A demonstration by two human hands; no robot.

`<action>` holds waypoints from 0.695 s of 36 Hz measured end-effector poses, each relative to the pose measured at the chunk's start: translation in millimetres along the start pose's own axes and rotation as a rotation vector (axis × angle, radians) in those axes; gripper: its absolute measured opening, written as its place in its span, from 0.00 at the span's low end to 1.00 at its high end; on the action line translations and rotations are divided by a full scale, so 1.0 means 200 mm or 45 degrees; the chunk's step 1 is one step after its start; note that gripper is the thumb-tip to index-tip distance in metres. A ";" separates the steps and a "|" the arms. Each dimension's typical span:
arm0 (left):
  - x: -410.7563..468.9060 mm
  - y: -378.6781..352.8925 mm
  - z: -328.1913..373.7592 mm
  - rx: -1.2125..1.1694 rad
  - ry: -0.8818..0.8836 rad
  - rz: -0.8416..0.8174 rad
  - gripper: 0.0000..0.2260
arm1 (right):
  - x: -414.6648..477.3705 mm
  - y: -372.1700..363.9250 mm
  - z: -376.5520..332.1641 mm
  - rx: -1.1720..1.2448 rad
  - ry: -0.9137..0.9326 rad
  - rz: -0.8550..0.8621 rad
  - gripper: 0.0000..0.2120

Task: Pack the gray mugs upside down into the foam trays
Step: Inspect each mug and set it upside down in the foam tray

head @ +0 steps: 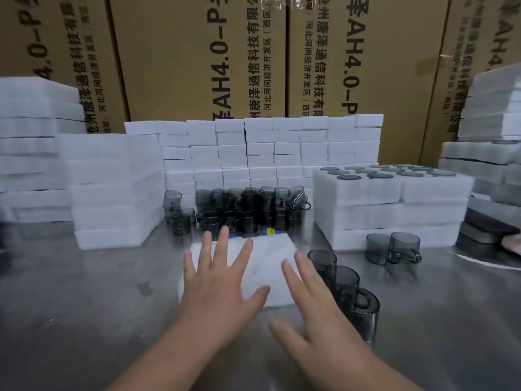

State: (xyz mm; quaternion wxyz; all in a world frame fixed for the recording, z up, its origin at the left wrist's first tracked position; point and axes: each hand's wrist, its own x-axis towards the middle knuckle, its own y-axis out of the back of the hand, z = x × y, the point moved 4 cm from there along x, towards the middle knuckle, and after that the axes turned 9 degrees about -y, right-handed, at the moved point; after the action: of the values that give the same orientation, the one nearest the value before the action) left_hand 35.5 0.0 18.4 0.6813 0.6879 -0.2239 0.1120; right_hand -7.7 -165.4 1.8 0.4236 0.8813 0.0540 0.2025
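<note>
Left hand (222, 277) & right hand (315, 314) flat on foam tray (265, 252) (fingers splayed, grip released), gray mugs (346, 280) just beside.

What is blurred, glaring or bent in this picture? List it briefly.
Head view: the left foam stacks and both hands, left hand and right hand, are blurred; head view again: the steel table carries soft pale glare, with no hard shadows; the cartons lean outward from wide-angle distortion; the small foam blocks at back centre look sharpest.
</note>
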 end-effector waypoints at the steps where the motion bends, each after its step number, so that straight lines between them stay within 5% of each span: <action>1: 0.02 -0.02 -0.01 0.032 0.022 -0.018 0.35 | 0.07 -0.02 -0.02 -0.106 -0.005 0.016 0.34; 4: 0.06 -0.09 -0.03 0.054 0.093 -0.020 0.36 | 0.27 -0.07 -0.06 -0.307 -0.045 0.159 0.31; 10: 0.06 -0.12 -0.07 0.118 0.112 -0.065 0.34 | 0.38 -0.18 0.00 -0.494 -0.102 0.104 0.27; 25: 0.05 -0.13 -0.09 -0.136 -0.009 -0.016 0.23 | 0.38 -0.11 -0.01 -0.421 0.011 0.163 0.23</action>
State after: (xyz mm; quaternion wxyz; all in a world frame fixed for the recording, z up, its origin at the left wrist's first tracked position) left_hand 59.3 14.6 0.1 0.7170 0.6524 -0.2273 0.0932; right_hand 61.8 -129.8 9.3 0.5486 0.8004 -0.0345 0.2389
